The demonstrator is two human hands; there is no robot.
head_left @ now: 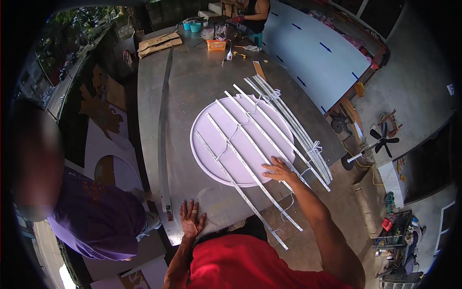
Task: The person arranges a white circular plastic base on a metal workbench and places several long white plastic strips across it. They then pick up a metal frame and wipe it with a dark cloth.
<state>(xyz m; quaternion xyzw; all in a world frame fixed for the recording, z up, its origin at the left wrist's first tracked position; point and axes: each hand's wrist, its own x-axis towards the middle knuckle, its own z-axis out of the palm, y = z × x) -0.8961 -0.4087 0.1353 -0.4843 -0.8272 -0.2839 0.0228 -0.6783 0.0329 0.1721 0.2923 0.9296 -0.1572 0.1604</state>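
Spread wide, my right hand [278, 169] rests over the thin white dotted strips [232, 145] across the pale lilac round panel [243, 149] on the grey metal tabletop [192, 86], gripping nothing I can see. My left hand [191, 219] lies open there, holding nothing. Strip ends overhang the edge, so a snagged slim white wire [292, 201] could drag them askew. I count one panel, five loose strips, one tied bundle [295, 120].
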